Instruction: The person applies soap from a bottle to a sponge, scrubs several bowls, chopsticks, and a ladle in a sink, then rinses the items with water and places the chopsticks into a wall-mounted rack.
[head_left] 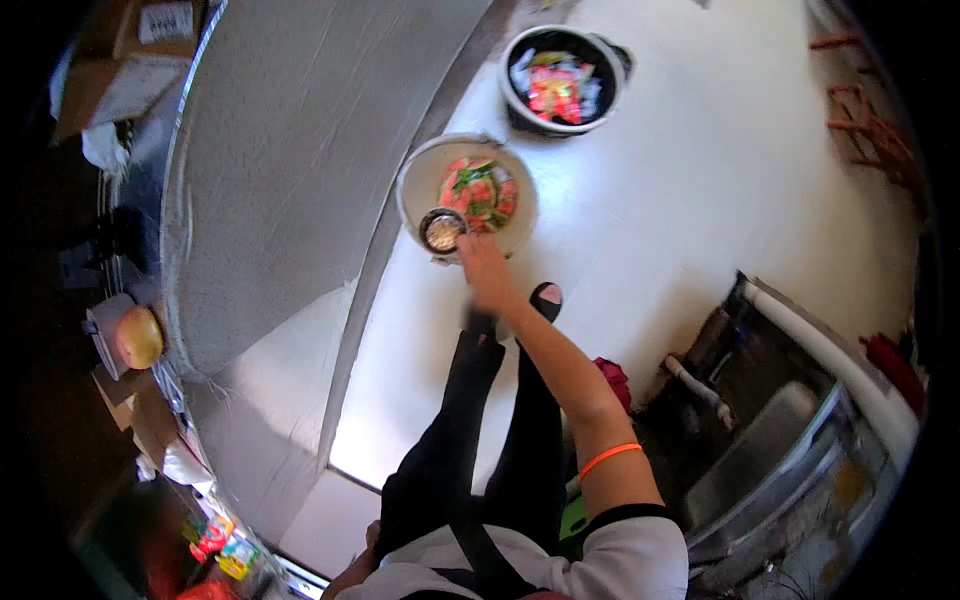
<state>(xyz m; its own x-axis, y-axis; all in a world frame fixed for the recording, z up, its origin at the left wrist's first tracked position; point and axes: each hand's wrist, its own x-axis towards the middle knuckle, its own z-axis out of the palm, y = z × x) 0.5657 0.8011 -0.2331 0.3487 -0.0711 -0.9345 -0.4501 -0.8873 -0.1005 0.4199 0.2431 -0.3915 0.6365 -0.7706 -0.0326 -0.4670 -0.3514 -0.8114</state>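
My right hand point(484, 262) reaches down, its fingers closed on the edge of a small round metal cup point(443, 231). Pale bits show in the cup, too small to name. I hold it over the near left side of a whitish bucket point(418, 172). Inside that bucket lie red and green food scraps point(482, 196) that look like watermelon rind. Beside my hip, only a small part of my left hand point(372, 535) shows, and its fingers are mostly hidden.
Beyond the bucket stands a trash bin point(510, 88) with a black liner and coloured wrappers inside. A grey counter wall point(290, 170) rises on the left, with a round yellowish fruit point(139, 337) on a shelf. White pipes point(820, 335) and a basin-like fixture point(750, 450) are on the right.
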